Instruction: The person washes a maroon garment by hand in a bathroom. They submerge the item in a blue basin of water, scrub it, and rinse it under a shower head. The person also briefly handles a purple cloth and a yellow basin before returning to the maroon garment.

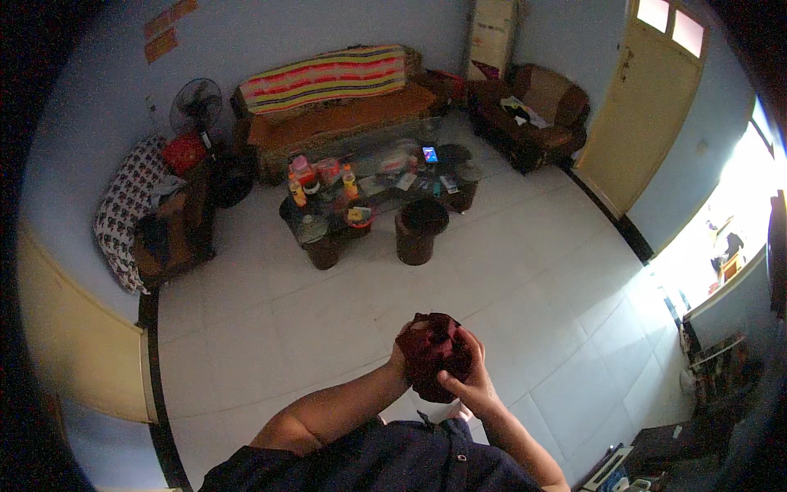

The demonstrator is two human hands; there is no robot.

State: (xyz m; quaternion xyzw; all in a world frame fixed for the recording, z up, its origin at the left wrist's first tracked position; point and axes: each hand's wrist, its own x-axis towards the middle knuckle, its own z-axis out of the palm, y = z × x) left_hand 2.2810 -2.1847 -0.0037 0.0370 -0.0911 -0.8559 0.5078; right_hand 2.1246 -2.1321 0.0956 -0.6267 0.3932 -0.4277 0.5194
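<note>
Together, left hand [399, 358] and right hand [470, 379] clasp dark-red cloth [433, 348].

Floor: pale tiled floor [525, 271], carrying the room's furniture.
Centre: glass-topped coffee table [373, 184] crowded with bottles [350, 182], a lit phone [429, 153] and small packets.
Beside it: dark round stool [420, 231].
Rear: sofa [336, 115], armchair [533, 111], standing fan [198, 107].

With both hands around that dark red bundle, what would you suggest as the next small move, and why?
Probably shift the right hand round so its thumb clears the front of the dark red bundle. Both hands clasp it in front of the chest, the left hand mostly hidden behind it, and the thumb lies across its lower face. Whether it is cloth or a bag, I cannot tell.
</note>
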